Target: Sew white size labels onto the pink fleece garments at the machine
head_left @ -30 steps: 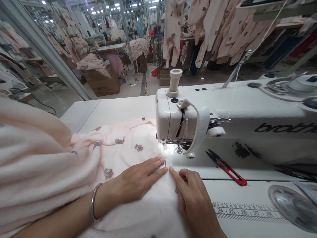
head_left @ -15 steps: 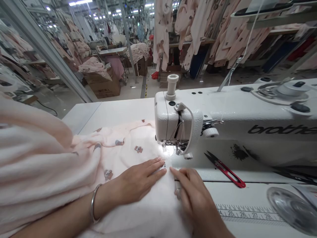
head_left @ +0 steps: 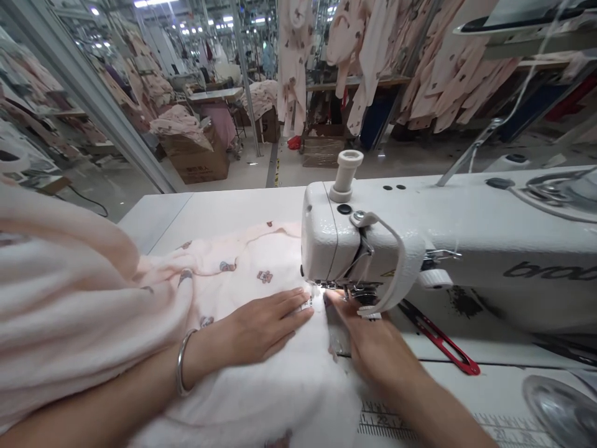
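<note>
My left hand point(head_left: 265, 323), a silver bangle at its wrist, lies flat on pale pink plush fabric point(head_left: 186, 298) printed with small bears. Beneath its fingertips is a small white label point(head_left: 306, 302) with dark print. My right hand point(head_left: 361, 326) reaches under the head of the white sewing machine point(head_left: 357, 242). Its stretched fingers point at the lit needle area, by the fabric's right edge. The machine head partly hides those fingers, and I see nothing held in them.
Red-handled thread snips point(head_left: 443, 342) lie on the machine bed, right of my right hand. Dark lint point(head_left: 466, 303) is behind them. A printed ruler scale point(head_left: 387, 423) runs along the table's front. Beyond stand a cardboard box point(head_left: 200, 158) of fabric and hanging pink garments point(head_left: 296, 68).
My right hand has moved forward from the fabric's edge to beneath the machine head. My left hand stays flat on the fabric, almost in place. The view has shifted slightly.
</note>
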`<state>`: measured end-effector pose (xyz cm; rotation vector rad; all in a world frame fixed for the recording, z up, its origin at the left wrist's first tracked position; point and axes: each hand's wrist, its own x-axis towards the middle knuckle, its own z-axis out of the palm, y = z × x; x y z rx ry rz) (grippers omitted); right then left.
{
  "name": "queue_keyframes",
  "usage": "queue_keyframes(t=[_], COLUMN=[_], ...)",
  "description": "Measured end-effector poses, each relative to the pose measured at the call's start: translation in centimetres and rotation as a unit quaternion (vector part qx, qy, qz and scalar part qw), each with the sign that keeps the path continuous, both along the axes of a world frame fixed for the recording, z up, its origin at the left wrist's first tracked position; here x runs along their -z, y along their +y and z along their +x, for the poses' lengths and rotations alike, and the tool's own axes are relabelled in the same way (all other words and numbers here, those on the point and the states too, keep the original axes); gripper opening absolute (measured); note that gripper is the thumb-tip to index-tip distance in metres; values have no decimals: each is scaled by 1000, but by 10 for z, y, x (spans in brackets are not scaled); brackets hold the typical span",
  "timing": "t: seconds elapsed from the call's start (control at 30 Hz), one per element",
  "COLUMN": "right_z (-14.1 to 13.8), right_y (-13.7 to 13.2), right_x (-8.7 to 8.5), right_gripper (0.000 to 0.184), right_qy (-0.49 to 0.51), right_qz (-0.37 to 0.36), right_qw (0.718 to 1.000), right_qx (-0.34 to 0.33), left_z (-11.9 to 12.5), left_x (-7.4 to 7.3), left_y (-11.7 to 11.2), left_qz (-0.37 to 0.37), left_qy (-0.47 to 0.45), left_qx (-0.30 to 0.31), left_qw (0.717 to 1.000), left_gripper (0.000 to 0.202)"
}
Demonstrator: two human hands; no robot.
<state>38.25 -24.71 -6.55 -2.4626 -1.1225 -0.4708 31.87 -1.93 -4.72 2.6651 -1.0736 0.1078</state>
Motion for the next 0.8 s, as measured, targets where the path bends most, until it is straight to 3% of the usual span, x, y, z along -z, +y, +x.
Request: queue_keyframes(t=[0.17,0.8], right_z=[-37,-30], right_y=[0,0], right_x=[6,14], right_gripper=[50,50], right_qy=[-48,-21], right_qz=[-23,-45], right_qw=[998,999], right_qx=[-28,-15], left_z=[1,8], left_x=[0,-1], left_y=[1,2], left_qz=[-7,-27], left_qy=[10,0], left_qx=[0,-18], left_qw=[1000,999], left_gripper=[45,38])
